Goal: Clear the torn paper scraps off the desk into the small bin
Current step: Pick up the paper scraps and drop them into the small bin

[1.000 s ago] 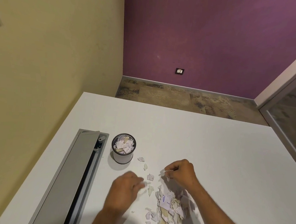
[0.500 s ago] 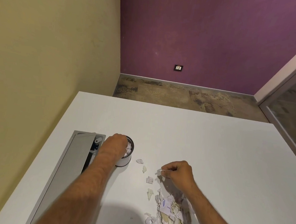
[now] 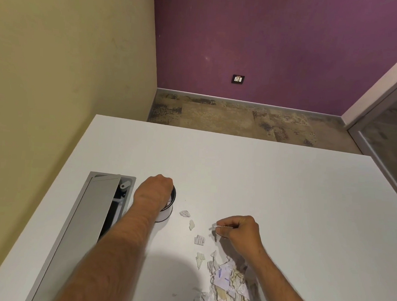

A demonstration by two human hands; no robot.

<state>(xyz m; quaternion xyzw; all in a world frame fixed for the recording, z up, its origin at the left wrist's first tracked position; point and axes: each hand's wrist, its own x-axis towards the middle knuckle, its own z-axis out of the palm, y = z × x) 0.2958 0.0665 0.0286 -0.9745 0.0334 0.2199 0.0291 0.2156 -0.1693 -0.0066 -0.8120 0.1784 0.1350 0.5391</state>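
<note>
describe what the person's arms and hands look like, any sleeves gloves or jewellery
Both forearms are bare right to the frame's lower edge: no sleeves show. The left hand and right hand wear no gloves, and no rings, watch or bracelets are visible on the sides facing the camera. Both forearms are lightly haired.

Bin (image 3: 170, 203) mouth covered by left hand (image 3: 154, 190), forearm slanting across the near-left desk (image 3: 272, 178); open cable tray (image 3: 101, 205) just left of bin; four loose scraps (image 3: 199, 240) strung between bin and right hand (image 3: 239, 230); scrap heap (image 3: 227, 282) blocking near edge; far and right desk surface bare, free for passing.
</note>
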